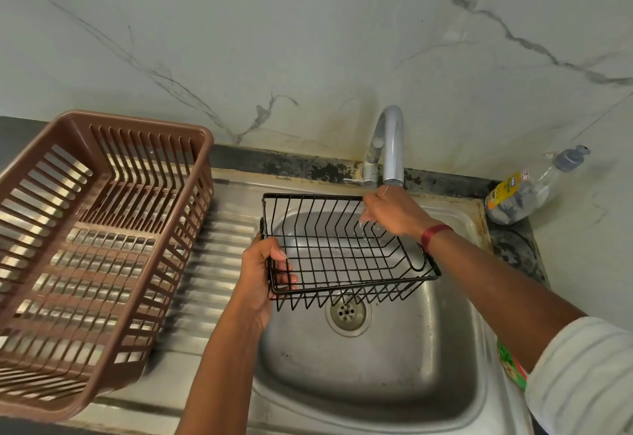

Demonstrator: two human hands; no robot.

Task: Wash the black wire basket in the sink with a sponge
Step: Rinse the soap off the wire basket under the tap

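Head view only.

- Black wire basket (346,253): held over the far half of the sink (376,366) basin, open side up and facing the camera. Its near edge overlaps the drain (347,313) in view. Its left end is by the basin's left edge, its far right corner just under the tap (390,147) spout.
- Left hand (263,273): grasping the basket's left end. Thumb lies over the top rim, fingers are curled in through the end wires.
- Right hand (394,212): clamped on the far rim at the basket's far right corner, directly below the spout. A thin trickle runs from the spout onto it, with drops at the fingers. There is a red band (433,234) on the wrist and a white striped sleeve (582,376) at the frame's lower right.
- Brown plastic dish rack (102,246): sits on the ribbed steel drainboard (212,263) left of the basin, tilted in view, and covers most of the board.
- Soap bottle (527,191): clear with a grey pump, at the counter's far right corner beside the sink rim, leaning toward the wall.
- Green packet (512,366): on the sink's right edge, partly hidden by the right arm; contents unreadable.
- Marble-look wall (308,40) behind the tap.
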